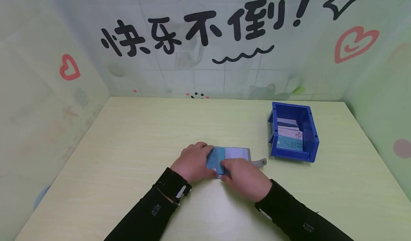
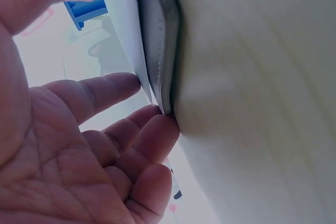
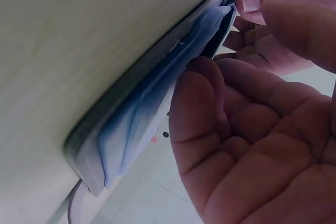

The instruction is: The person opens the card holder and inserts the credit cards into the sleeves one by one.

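A grey card holder (image 1: 240, 152) with clear sleeves lies spread on the table, its strap (image 1: 259, 162) with a snap sticking out to the right. Over its left part is a light blue card (image 1: 216, 159). My left hand (image 1: 194, 162) grips the left end, fingers at the far corner and thumb at the near one; in the left wrist view its fingertips meet the edges of the card and the holder (image 2: 160, 40). My right hand (image 1: 245, 176) pinches the blue card at its right edge. Bluish sleeves (image 3: 126, 129) stand slightly lifted in the right wrist view.
To the right at the back stands a blue plastic bin (image 1: 313, 141), with several cards (image 1: 289, 141) leaning inside. The pale wooden table (image 1: 144, 134) is bordered by printed cloth walls (image 1: 205, 80) at the back and both sides.
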Motion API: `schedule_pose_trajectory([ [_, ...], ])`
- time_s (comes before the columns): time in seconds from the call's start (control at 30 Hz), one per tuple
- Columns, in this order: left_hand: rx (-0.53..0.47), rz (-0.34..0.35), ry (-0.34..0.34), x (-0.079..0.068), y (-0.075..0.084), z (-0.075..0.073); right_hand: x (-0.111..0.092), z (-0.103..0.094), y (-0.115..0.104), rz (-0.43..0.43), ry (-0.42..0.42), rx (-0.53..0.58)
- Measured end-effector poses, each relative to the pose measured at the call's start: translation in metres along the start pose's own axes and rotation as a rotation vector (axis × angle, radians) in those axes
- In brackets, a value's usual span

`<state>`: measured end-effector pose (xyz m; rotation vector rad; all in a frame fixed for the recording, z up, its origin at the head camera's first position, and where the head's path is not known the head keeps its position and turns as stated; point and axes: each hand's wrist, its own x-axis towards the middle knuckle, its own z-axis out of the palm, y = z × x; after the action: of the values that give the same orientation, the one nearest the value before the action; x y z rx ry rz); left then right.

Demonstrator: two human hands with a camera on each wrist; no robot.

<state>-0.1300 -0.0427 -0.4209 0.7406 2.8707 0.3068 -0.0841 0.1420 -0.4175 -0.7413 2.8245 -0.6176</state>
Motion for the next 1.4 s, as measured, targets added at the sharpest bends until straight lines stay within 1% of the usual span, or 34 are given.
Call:
schedule_pose_trajectory([
  [0.23, 0.002, 0.0, 0.0, 0.0004, 0.0003, 0.0002, -0.0015, -0.0006, 0.0036, -0.006, -0.021, 0.032],
  [0.47, 0.004, 0.001, -0.001, -0.0002, 0.0007, -0.0009, -0.0033, 0.0005, 0.0026, -0.046, -0.029, -0.003],
  [0.83, -0.01, 0.009, 0.002, 0.0007, 0.0007, -0.0005, -0.0053, 0.0017, 0.0011, -0.03, -0.05, -0.016],
  [1.1, -0.028, 0.0, -0.001, 0.001, 0.0014, -0.0011, -0.0071, 0.0014, -0.0005, -0.017, -0.065, -0.035],
  [1.4, -0.031, -0.016, -0.006, -0.0017, 0.003, -0.0029, -0.0079, 0.0009, 0.0002, -0.032, -0.065, -0.048],
])
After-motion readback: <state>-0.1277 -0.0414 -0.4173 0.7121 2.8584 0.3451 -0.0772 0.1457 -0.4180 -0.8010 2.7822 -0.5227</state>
